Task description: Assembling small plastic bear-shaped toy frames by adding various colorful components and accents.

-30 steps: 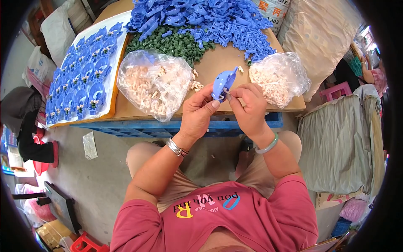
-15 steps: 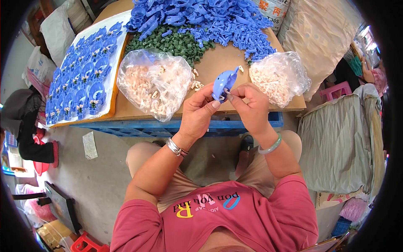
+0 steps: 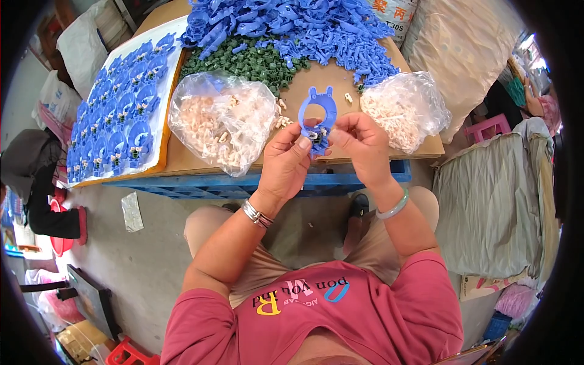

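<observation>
My two hands are up close together in front of me. Left hand and right hand both pinch with bent fingers, wrists raised.

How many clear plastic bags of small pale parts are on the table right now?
2. One clear bag lies left of the hands, below the green pieces. The other bag lies right of them, near the table's right edge. More may be hidden under the blue parts pile.

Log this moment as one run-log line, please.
left hand + right hand: pinching blue ring-shaped plastic part | above: cardboard tabletop
</observation>
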